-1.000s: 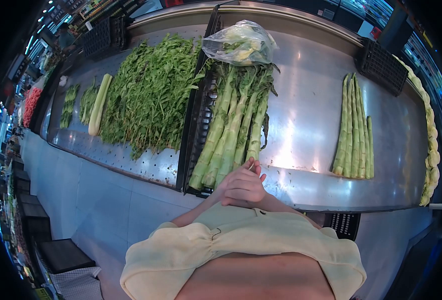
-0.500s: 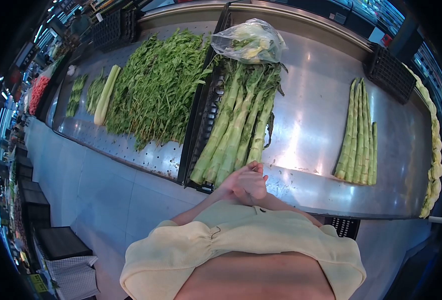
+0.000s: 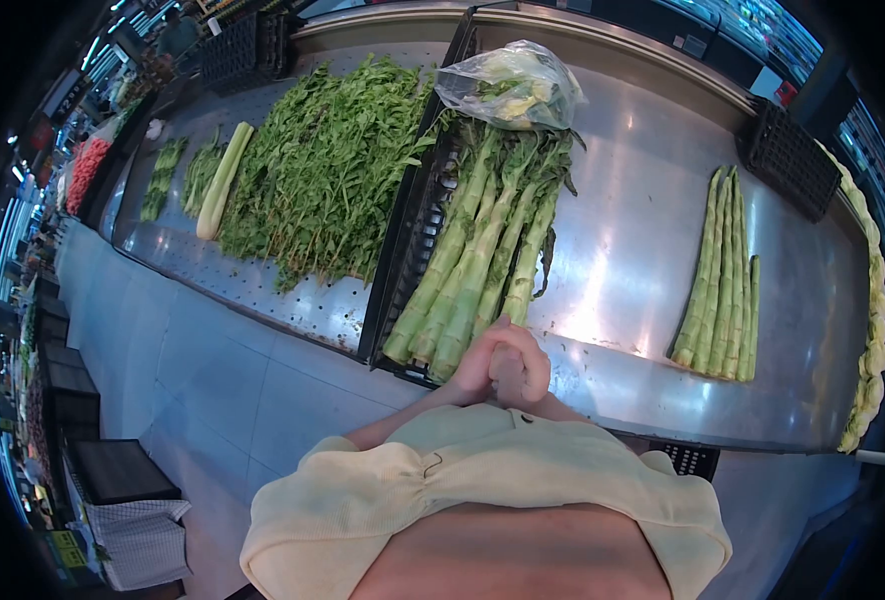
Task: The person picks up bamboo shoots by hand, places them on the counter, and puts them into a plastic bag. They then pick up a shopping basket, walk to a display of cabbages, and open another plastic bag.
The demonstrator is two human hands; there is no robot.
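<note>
My left hand (image 3: 475, 360) and my right hand (image 3: 513, 382) are clasped together close to my body, at the front edge of the metal display counter (image 3: 623, 290). The left fingers curl over the right hand, whose own fingers are partly hidden. No object shows in either one. Just beyond them lie several thick celtuce stalks (image 3: 483, 245) with dark, wilted leaves, on a black crate (image 3: 403, 255). A clear plastic bag (image 3: 523, 85) of pale leafy vegetables rests above the stalks' leafy ends.
Left of the crate spreads a heap of leafy greens (image 3: 323, 170), beside a pale celery-like stalk (image 3: 225, 182) and small green bunches (image 3: 165, 178). More long green stalks (image 3: 720, 285) lie on the right. Black crates (image 3: 789, 158) stand at the back. Tiled floor (image 3: 213, 370) extends left.
My hands have closed more tightly together, the left fingers now curled over the right hand. The view has shifted slightly; the vegetables stay in place on the counter.
</note>
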